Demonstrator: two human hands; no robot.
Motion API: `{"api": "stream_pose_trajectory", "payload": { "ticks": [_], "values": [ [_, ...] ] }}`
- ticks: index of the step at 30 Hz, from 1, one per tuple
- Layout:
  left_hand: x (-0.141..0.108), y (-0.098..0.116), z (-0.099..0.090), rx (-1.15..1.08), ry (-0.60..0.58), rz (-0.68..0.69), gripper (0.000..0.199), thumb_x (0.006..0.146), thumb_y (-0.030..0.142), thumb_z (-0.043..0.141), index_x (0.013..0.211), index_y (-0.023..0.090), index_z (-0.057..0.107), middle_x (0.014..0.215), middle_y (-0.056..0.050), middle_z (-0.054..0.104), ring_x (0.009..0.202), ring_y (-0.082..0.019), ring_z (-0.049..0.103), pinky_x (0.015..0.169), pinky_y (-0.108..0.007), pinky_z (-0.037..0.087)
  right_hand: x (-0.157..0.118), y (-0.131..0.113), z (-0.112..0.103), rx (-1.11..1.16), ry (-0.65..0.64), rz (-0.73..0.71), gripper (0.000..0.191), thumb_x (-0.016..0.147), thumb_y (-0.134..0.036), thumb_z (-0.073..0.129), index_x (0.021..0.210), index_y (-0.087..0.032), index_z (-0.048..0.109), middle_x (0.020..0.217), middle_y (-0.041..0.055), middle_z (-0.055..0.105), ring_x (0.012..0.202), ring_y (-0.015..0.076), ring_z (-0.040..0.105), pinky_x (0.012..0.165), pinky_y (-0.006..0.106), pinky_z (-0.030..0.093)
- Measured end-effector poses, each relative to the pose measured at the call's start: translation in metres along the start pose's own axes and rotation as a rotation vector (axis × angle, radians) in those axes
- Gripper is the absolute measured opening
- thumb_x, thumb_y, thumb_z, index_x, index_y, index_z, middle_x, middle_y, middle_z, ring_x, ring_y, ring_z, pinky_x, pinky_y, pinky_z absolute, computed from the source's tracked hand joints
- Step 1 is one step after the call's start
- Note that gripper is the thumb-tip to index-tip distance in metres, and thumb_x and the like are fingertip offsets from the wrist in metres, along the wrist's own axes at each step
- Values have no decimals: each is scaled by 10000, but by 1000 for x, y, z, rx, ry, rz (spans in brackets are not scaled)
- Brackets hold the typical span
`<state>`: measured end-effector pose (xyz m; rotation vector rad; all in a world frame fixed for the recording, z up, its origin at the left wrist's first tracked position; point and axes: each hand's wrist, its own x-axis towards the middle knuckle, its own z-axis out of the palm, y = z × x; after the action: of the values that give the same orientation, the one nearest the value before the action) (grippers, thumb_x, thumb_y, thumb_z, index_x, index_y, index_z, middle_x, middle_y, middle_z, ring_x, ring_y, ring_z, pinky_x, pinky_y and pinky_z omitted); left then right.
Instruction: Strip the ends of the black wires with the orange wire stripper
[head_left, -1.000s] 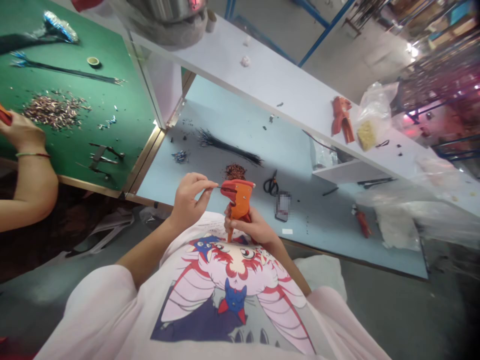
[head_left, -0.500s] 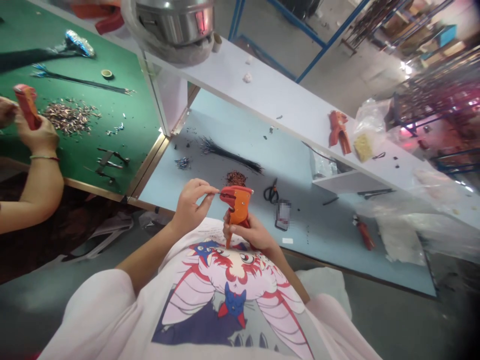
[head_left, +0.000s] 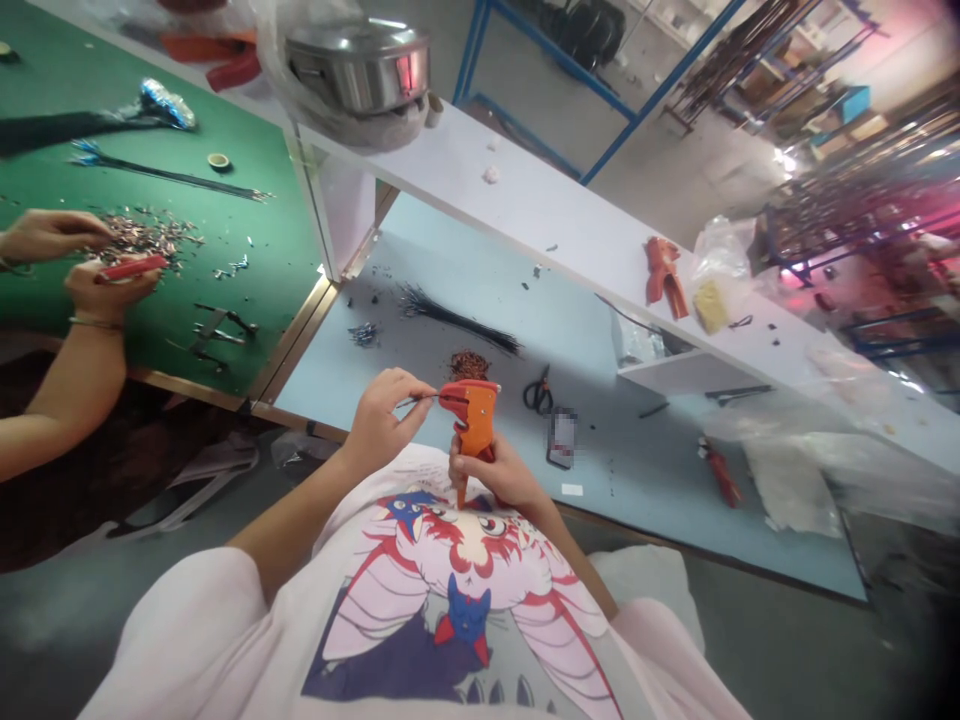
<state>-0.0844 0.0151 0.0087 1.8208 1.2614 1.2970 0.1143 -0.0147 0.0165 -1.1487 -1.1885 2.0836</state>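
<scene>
My right hand (head_left: pixel 504 470) is wrapped round the handle of an orange and red wire stripper (head_left: pixel 478 418), held upright close to my shirt. To its left, my left hand (head_left: pixel 388 418) pinches a thin dark wire (head_left: pixel 421 397), whose end reaches the tool's red jaws. Just beyond the tool lies a small heap of reddish-brown scraps (head_left: pixel 469 365). A bundle of dark wires (head_left: pixel 461 320) rests behind it on the light blue table (head_left: pixel 345 380). Small blue-tipped pieces (head_left: pixel 364 334) lie at the left.
Black-handled scissors (head_left: pixel 538 392) and a phone (head_left: pixel 561 438) lie right of the tool. A red-handled tool (head_left: pixel 720 472) is farther right. Another orange stripper (head_left: pixel 664 275) sits on the white shelf (head_left: pixel 525 205). At the green table (head_left: pixel 247 240), another person's hands (head_left: pixel 105 295) hold a red tool.
The fingers of my left hand are closer together on the wire, and more wire shows behind them. The other person's red tool has tilted flat and moved right, over the scraps.
</scene>
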Motion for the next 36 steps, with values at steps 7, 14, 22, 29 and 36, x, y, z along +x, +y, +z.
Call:
{"api": "stream_pose_trajectory", "payload": {
  "ticks": [7, 14, 22, 29, 36],
  "values": [
    [-2, -19, 9, 110, -85, -32, 165, 873, 278, 502, 799, 178, 611, 741, -34, 591, 738, -161, 514, 711, -306, 413, 14, 20, -2, 59, 80, 47, 319, 695, -353, 727, 643, -174, 469, 465, -64, 465, 390, 73, 447, 424, 214, 422],
    [-14, -48, 26, 146, -99, -164, 175, 864, 277, 492, 804, 174, 620, 775, -38, 610, 759, -166, 528, 721, -305, 421, 24, 46, -4, 323, 63, 73, 336, 706, -391, 717, 757, -187, 455, 517, -84, 414, 409, 68, 406, 430, 223, 437],
    [-20, -69, 27, -191, 121, -650, 253, 754, 399, 587, 808, 161, 656, 786, -32, 651, 705, -136, 548, 680, -262, 426, 60, 65, -57, -745, 322, 142, 282, 849, -321, 477, 1067, -145, 444, 896, 82, 583, 810, 189, 574, 715, 326, 478],
    [-22, -65, 36, -503, 151, -862, 343, 618, 464, 677, 752, 150, 646, 693, 0, 626, 659, -114, 520, 677, -237, 412, 83, 108, -54, -1100, 313, 225, 359, 716, -151, 599, 1071, -116, 566, 1132, 164, 551, 1113, 286, 454, 947, 410, 313],
    [-28, -51, 39, -398, 31, -806, 259, 675, 415, 624, 713, 159, 634, 696, -10, 638, 681, -131, 545, 706, -252, 433, 86, 78, -45, -941, 226, 38, 422, 827, -334, 559, 1226, -197, 535, 1143, 77, 615, 1032, 189, 547, 883, 305, 397]
  ]
}}
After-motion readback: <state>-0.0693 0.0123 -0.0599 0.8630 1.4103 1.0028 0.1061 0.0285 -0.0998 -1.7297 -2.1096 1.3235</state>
